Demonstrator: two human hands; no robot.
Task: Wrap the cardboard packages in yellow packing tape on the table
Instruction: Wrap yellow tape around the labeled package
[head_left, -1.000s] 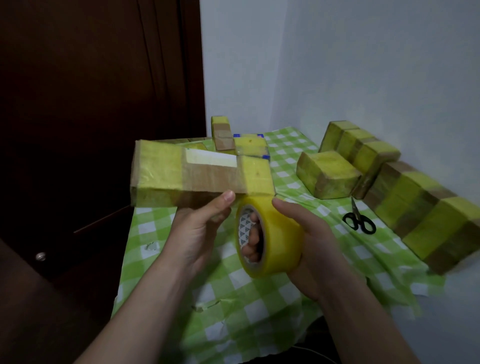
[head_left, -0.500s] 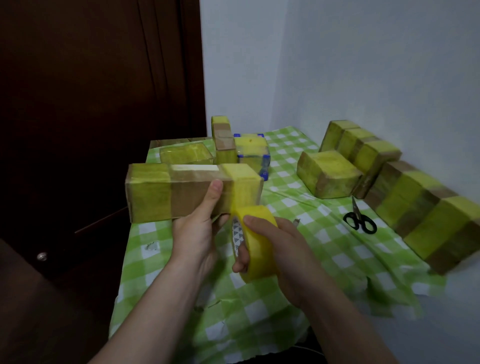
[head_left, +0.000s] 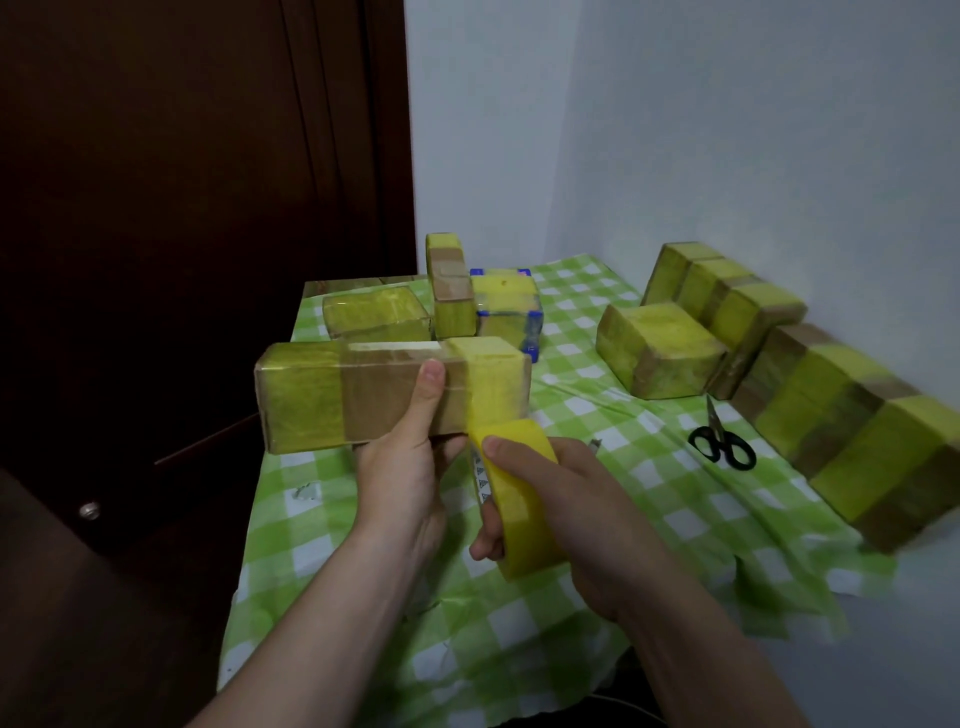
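Left hand (head_left: 410, 467) grips long brown cardboard package (head_left: 384, 395) from below, thumb on front face, over green-checked table (head_left: 571, 649) toward 10 o'clock. Right hand (head_left: 566, 504) clutches round yellow packing-tape roll (head_left: 519, 488) at package's 5 o'clock, strip joined to right end. Ends banded yellow, middle bare; taped packages (head_left: 660, 348) at 2 o'clock.

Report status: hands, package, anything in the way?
Left hand grips cardboard package, held up. Right hand grips tape roll, strip running to package's right end. Scissors lie clear.

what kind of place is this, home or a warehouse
Likely a room in a home, set up for packing: a green checked cloth between white walls and a dark wooden door, with taped packages and scissors on it.
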